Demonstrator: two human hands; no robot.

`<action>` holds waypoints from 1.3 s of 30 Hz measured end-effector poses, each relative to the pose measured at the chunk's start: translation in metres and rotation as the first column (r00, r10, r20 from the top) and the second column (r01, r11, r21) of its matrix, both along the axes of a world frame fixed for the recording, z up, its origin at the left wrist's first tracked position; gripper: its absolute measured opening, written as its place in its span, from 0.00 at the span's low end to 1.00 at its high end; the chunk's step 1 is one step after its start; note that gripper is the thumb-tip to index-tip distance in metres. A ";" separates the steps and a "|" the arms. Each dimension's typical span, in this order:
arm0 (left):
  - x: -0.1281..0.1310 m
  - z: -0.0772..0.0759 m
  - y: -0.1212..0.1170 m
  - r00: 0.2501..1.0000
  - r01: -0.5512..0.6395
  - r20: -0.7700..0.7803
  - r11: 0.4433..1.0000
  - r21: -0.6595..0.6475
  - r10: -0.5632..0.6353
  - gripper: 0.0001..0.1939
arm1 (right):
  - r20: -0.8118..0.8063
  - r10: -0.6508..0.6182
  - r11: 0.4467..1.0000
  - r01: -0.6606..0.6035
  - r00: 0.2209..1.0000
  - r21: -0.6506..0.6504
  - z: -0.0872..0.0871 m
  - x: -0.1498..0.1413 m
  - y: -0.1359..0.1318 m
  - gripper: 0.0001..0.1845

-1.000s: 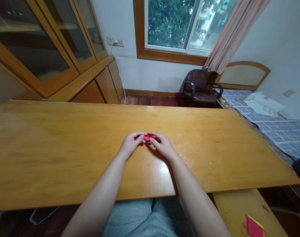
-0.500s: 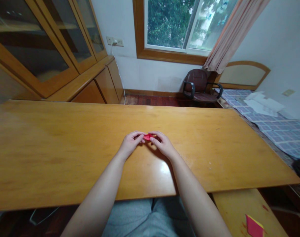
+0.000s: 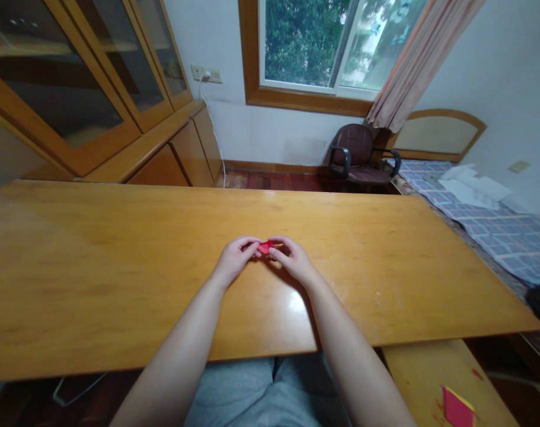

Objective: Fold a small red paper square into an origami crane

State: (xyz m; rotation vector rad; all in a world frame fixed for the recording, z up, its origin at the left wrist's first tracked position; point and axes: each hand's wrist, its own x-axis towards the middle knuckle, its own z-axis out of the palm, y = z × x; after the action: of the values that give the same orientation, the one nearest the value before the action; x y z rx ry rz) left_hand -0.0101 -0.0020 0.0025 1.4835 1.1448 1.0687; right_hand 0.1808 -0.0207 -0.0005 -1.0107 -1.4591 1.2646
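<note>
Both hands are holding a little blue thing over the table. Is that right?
Not quite: the head view shows that the little thing is mostly red, not blue. The left hand and right hand do hold it over the table.

Over by the window [image 3: 323, 47], a pink curtain [image 3: 423, 59] hangs above a dark red armchair [image 3: 354, 148]. Beside that chair, white papers [image 3: 474, 187] lie on the checked cloth [image 3: 487, 219] of a bed. Glass-fronted cabinets [image 3: 69, 77] line the other side, and a white cord [image 3: 214, 127] drops from a wall socket [image 3: 206, 74].
</note>
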 end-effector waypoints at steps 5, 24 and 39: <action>0.001 -0.001 0.000 0.999 -0.001 -0.051 0.999 0.049 0.004 0.12 | 0.104 -0.030 0.999 0.027 0.994 0.029 0.003 0.000 0.002 0.16; 0.001 0.010 -0.003 0.991 0.034 -0.134 0.995 0.094 -0.021 0.12 | 0.042 -0.029 0.999 0.030 0.999 -0.013 -0.001 0.003 0.004 0.16; 0.000 0.005 -0.002 0.999 0.028 -0.023 0.998 0.060 -0.026 0.11 | -0.005 -0.004 1.000 0.004 1.000 -0.005 0.004 0.002 0.000 0.18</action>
State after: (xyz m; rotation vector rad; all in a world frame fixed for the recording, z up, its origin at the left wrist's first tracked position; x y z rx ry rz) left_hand -0.0105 -0.0041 0.0077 1.5577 1.1137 1.0791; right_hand 0.1824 -0.0210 0.0034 -1.0125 -1.4500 1.2684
